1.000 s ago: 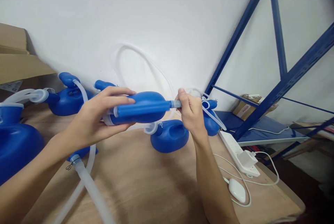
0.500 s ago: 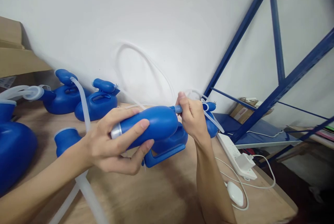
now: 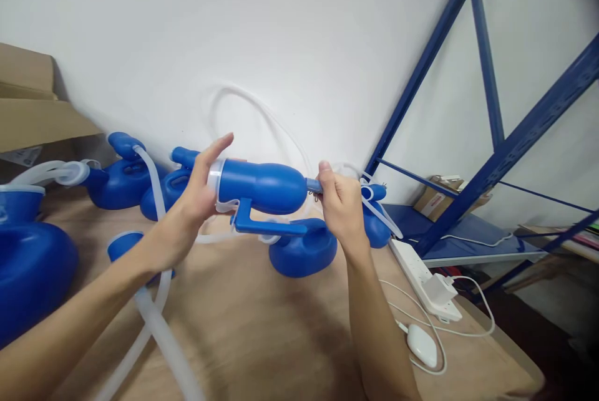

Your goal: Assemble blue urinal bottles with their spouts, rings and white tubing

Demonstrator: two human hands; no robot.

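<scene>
A blue bottle-shaped part (image 3: 266, 188) with an L-shaped handle is held sideways above the table. My right hand (image 3: 340, 201) is closed round the narrow tube end at its right. At the other end, the palm of my left hand (image 3: 199, 198) presses against the clear cap (image 3: 215, 179), its thumb raised and its other fingers mostly hidden. Behind and below the part, a blue jug (image 3: 303, 251) rests on the wooden table (image 3: 262, 338). A thin clear hose (image 3: 271, 115) loops up against the wall.
More blue jugs (image 3: 124, 184) with thick clear hoses (image 3: 156, 189) stand at left, near a cardboard box (image 3: 42, 123). At right are a power strip (image 3: 421, 276), a white charger puck (image 3: 422, 346) with cables, and a blue metal rack (image 3: 491, 164).
The blue part has turned so its handle shows in front. My left hand has gone from fingers wrapped over its body to its capped end, thumb raised. My right hand still grips the tube end.
</scene>
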